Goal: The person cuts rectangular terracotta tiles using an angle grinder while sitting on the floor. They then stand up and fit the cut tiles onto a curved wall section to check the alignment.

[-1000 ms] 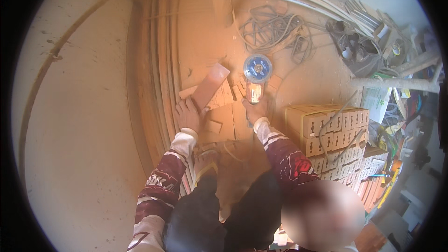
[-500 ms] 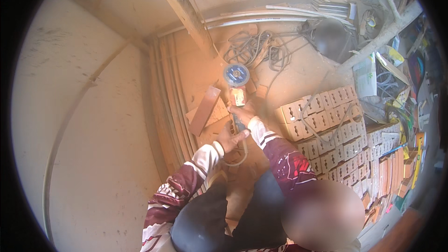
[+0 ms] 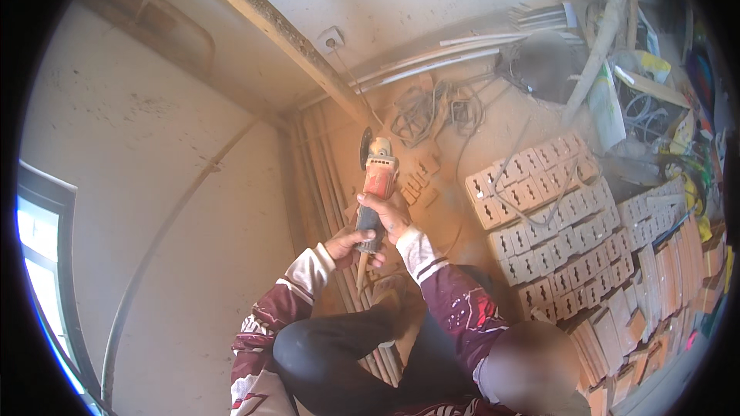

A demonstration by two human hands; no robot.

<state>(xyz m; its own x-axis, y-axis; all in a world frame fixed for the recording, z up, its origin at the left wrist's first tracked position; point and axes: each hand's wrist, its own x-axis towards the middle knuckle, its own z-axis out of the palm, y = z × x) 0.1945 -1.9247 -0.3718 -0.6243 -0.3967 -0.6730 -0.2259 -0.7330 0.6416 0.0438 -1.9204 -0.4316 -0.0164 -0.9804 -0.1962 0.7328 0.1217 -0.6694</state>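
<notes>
An angle grinder [image 3: 378, 179] with a dusty red body and a dark rear handle is raised in front of me, its thin disc edge-on at the far end. My right hand [image 3: 390, 214] wraps the body from the right, thumb across the top. Around the dark rear end closes my left hand [image 3: 349, 246], and its fingertips show past the handle. A pale cord [image 3: 362, 270] hangs from the back of the tool. Beyond the grinder, several cut brick pieces [image 3: 417, 185] lie on the dusty floor.
To the right stand stacked hollow bricks [image 3: 539, 243] with a cable over them. Coiled cables [image 3: 420, 115] lie ahead. A slanting wooden pole [image 3: 285, 46] crosses the far left, and long pipes [image 3: 316, 158] run along the left wall. Mixed clutter fills the right.
The grinder has been lifted and turned, so its disc now shows edge-on. My left hand has closed around its rear handle. The view has shifted, and the reddish brick is no longer visible.
</notes>
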